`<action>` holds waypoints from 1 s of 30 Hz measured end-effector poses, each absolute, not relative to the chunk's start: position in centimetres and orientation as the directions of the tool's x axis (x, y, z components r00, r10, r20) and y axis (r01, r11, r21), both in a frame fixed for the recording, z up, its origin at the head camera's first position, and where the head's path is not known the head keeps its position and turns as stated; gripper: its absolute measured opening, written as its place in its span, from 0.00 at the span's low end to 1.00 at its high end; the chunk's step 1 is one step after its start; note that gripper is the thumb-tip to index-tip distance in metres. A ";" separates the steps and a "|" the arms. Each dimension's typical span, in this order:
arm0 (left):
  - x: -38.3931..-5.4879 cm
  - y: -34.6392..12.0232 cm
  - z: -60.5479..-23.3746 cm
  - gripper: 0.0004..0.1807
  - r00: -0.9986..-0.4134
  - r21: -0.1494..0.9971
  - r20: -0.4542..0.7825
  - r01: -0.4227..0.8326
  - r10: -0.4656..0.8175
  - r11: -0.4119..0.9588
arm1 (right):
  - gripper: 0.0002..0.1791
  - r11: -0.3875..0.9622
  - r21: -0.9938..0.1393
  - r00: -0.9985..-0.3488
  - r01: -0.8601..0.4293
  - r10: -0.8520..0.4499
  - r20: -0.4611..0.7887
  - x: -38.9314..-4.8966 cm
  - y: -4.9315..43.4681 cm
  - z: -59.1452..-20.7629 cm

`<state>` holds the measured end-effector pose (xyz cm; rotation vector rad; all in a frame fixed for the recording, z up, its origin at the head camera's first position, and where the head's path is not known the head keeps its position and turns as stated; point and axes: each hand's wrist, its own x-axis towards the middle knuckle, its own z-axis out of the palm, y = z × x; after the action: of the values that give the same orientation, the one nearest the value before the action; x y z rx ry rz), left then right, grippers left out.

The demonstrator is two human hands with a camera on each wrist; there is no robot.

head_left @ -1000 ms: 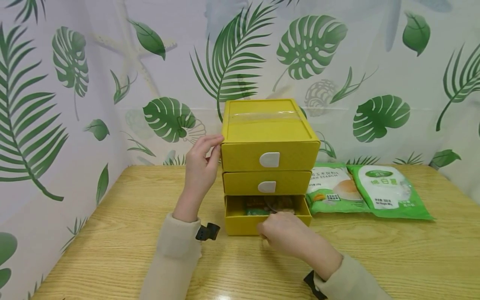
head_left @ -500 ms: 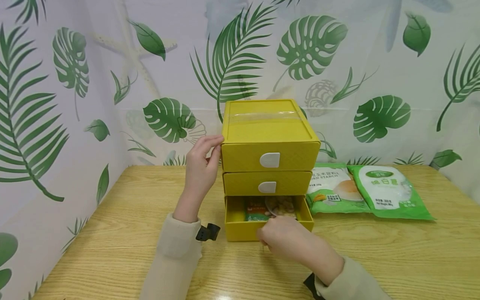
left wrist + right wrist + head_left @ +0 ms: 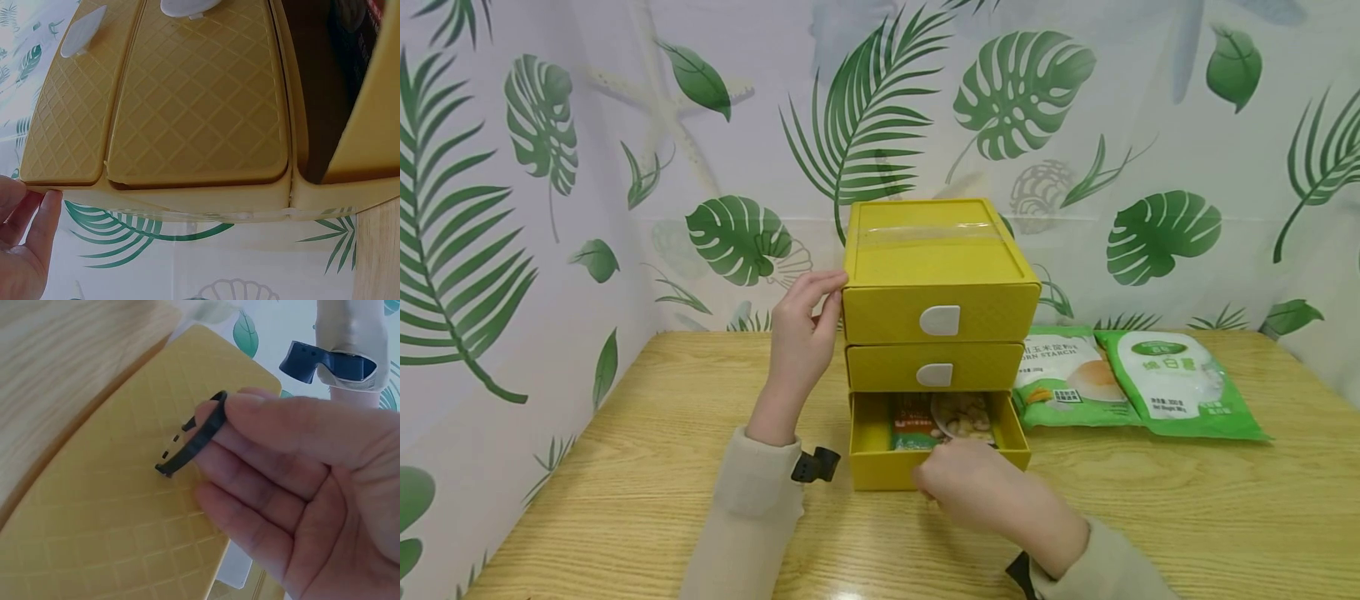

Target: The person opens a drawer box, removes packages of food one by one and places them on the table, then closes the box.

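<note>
A yellow three-tier drawer unit [image 3: 943, 258] stands mid-table, its bottom drawer [image 3: 887, 475] pulled out. Inside that drawer lies a red and green packet [image 3: 913, 421] with a picture of pale food in a bowl. My right hand [image 3: 973, 483] is at the drawer's front. In the right wrist view its thumb and forefinger pinch a black loop handle [image 3: 199, 440] fixed to the drawer front; the head view hides the handle. My left hand [image 3: 805, 325] touches the unit's upper left edge with its fingertips, which also show in the left wrist view.
The two upper drawers, with white tab handles [image 3: 940, 320], are closed. Right of the unit lie a corn starch bag [image 3: 1067, 379] and a green and white bag [image 3: 1180, 383]. A leaf-patterned backdrop [image 3: 737, 150] stands behind the wooden table [image 3: 625, 483].
The bottom drawer has slid farther out toward me with my right hand on its handle, showing more of the packet. My left hand has stayed at the unit's edge.
</note>
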<state>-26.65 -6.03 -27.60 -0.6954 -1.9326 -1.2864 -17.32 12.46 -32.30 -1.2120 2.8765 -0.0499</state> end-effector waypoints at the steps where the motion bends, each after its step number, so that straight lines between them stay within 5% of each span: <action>1: -26.7 -6.0 -27.6 0.11 -0.608 0.552 0.792 0.751 0.052 0.362 | 0.21 0.698 -0.039 -0.698 -0.715 -0.716 -0.007 -17.3 12.5 -32.3; 30: -26.6 -6.0 -27.9 0.11 -0.587 0.535 0.808 0.768 0.053 0.351 | 0.18 0.656 -0.006 -0.656 -0.754 -0.754 -0.027 -15.3 12.7 -32.6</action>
<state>-26.64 -6.05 -27.95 -0.7161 -1.9053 -1.2819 -15.34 12.71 -32.60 -1.2908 2.8341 0.0087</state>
